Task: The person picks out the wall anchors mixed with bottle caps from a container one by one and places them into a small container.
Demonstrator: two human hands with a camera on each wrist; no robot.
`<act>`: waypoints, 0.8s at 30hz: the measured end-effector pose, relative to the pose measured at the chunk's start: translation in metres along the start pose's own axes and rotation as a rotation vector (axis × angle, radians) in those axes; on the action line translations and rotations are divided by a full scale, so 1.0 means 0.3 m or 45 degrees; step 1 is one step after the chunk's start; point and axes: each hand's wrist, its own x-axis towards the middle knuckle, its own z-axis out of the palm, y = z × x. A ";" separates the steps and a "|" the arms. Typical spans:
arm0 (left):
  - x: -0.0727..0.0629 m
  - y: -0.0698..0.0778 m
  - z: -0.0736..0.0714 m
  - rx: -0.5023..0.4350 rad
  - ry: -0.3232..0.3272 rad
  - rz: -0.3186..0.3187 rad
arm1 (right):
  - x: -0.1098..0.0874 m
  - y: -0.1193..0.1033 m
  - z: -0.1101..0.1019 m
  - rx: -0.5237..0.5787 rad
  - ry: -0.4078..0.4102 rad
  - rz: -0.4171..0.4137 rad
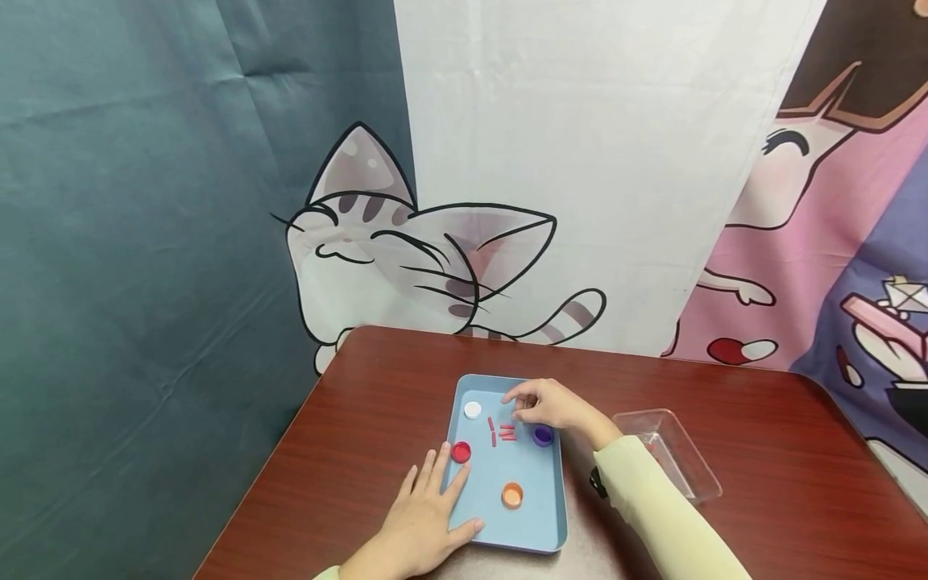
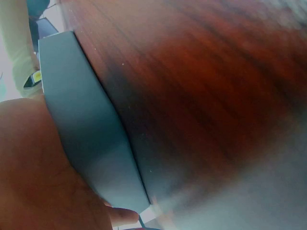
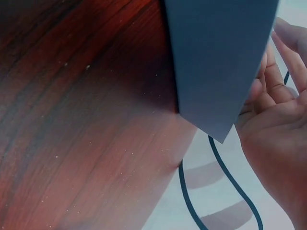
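Note:
In the head view, a light blue tray (image 1: 536, 515) carries several short pinkish-red sticks (image 1: 494, 439) near its middle. Around them sit a white cap (image 1: 473, 410), a red cap (image 1: 461, 452), a purple cap (image 1: 543, 436) and an orange cap (image 1: 512, 495). My left hand (image 1: 424, 515) rests with spread fingers on the tray's left edge, its fingertips close to the red cap. Over the tray's far right part hovers my right hand (image 1: 548, 403), just beyond the purple cap. Its index finger and thumb stand apart, with nothing visible between them; the other fingers are partly hidden.
A clear plastic box (image 1: 689, 459) with a few small reddish bits stands right of the tray, beside the right forearm. The reddish-brown table (image 1: 348, 435) meets a printed cloth backdrop (image 1: 616, 145) at its far edge.

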 end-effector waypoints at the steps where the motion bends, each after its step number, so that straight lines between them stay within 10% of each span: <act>1: 0.001 -0.001 0.000 0.000 -0.004 -0.005 | 0.004 0.002 0.000 0.001 -0.011 -0.007; 24: -0.002 0.004 -0.012 0.042 0.037 0.020 | 0.098 0.037 0.008 -0.285 -0.328 -0.070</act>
